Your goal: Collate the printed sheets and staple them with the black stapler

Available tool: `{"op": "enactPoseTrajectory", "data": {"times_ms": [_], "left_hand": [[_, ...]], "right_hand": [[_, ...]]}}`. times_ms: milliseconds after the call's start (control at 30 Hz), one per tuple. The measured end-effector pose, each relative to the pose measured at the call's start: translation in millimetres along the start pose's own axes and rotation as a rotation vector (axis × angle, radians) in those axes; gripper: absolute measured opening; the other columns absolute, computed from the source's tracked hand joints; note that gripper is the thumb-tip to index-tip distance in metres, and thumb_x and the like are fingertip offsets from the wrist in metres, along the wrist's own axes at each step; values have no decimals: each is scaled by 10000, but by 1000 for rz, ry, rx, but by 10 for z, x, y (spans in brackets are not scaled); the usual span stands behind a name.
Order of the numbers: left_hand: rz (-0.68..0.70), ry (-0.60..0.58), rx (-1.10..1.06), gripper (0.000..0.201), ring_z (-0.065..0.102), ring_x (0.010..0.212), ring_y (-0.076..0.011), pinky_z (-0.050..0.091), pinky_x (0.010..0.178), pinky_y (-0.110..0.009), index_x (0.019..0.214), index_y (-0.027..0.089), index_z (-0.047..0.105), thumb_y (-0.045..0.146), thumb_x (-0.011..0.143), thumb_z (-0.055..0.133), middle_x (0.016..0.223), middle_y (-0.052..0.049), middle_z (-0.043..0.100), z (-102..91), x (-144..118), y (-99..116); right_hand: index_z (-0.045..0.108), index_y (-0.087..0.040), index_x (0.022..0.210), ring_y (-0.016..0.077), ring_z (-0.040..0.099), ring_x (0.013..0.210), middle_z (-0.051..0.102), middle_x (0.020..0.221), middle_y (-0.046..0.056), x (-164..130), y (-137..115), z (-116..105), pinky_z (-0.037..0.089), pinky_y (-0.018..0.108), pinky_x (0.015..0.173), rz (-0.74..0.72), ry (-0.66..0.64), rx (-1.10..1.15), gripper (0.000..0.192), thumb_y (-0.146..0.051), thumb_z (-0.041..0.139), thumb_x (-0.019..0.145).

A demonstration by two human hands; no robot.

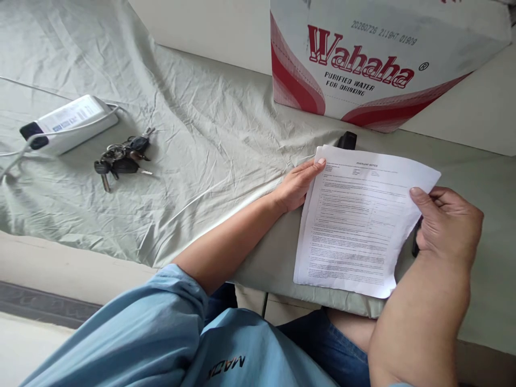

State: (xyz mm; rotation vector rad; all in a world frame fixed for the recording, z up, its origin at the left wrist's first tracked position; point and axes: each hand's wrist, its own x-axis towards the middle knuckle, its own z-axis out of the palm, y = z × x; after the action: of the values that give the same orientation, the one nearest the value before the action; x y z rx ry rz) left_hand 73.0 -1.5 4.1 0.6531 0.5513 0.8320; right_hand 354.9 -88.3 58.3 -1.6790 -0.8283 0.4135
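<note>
A few printed sheets of paper [350, 226], the top one headed "Overleaf Notes", are held up between both hands above the cloth. My left hand [300, 183] grips their upper left edge, thumb on top and fingers behind. At the upper right edge, my right hand [447, 217] pinches the sheets between thumb and curled fingers. The lower edge of the paper looks uneven and slightly curled. Behind its top edge a small black object [347, 141] shows in part. Another dark object [416, 239] is mostly hidden behind the paper and right hand.
A Wahaha water carton [363, 70] stands against the wall at the back. To the left, a bunch of keys [124, 156] lies on the wrinkled greenish cloth [209, 123]. Beside it sits a white box-shaped device [74, 123] with a cable [18, 158].
</note>
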Motion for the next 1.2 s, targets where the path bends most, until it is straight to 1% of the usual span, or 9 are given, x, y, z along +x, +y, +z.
{"op": "enactPoseTrajectory", "data": {"times_ms": [167,300,433,667,733,833,900,1067,1200], "left_hand": [[-6,-6,-31,609,862,1275,-390,657,1201,-565,1171,165,820,715,940,939,1140,-157,910,1,-5,1],[-10,-8,-28,578,870,1241,-378,679,1160,-548,1126,178,818,703,927,954,1121,-143,909,-6,8,-5],[-10,2,-33,565,874,1220,-375,691,1132,-542,1092,182,813,698,917,963,1096,-138,906,-1,12,-3],[-26,68,-24,541,880,1184,-366,715,1078,-522,1054,187,796,686,924,958,1045,-122,893,7,0,3],[-29,91,-25,539,883,1159,-361,722,1053,-515,1050,190,792,685,919,961,1028,-113,889,1,0,4],[-44,115,-23,531,886,1135,-354,726,1038,-510,1047,191,791,676,919,966,1019,-109,888,-7,-1,14],[-51,127,-23,528,886,1125,-348,727,1039,-505,1037,189,789,668,913,974,1020,-109,889,-7,-4,26],[-52,146,-24,517,885,1122,-331,726,1042,-484,1019,188,783,645,898,992,1017,-95,888,10,-16,51],[-47,143,-32,491,884,1119,-319,723,1042,-469,1013,194,782,618,896,998,1002,-83,886,17,-18,53]], "right_hand": [[864,-244,757,154,607,678,761,696,-20,-2,-5,30,585,363,728,29,2,43,443,-495,1126,503],[856,-233,748,151,611,672,753,683,-20,-29,-34,73,574,350,708,77,-28,79,453,-468,1134,478],[851,-225,767,153,629,694,778,718,-9,-43,-46,87,575,344,717,102,-45,93,517,-500,1161,457],[842,-212,770,142,613,712,761,734,-7,-50,-48,60,556,327,733,153,-109,49,542,-510,1168,455],[834,-214,766,142,593,713,742,729,-12,-58,-57,46,529,320,704,166,-146,-2,534,-524,1154,472],[811,-219,762,134,530,697,671,692,-33,-69,-63,24,468,309,653,155,-204,-85,489,-546,1114,561],[808,-220,779,134,522,702,662,697,-34,-75,-64,18,463,307,654,152,-227,-100,463,-545,1091,608],[839,-213,808,151,582,722,741,753,7,-94,-95,49,493,312,664,132,-173,-99,395,-506,1039,633],[833,-219,802,157,571,689,705,712,-4,-103,-97,75,494,322,632,118,-162,-138,386,-520,1013,642]]}}
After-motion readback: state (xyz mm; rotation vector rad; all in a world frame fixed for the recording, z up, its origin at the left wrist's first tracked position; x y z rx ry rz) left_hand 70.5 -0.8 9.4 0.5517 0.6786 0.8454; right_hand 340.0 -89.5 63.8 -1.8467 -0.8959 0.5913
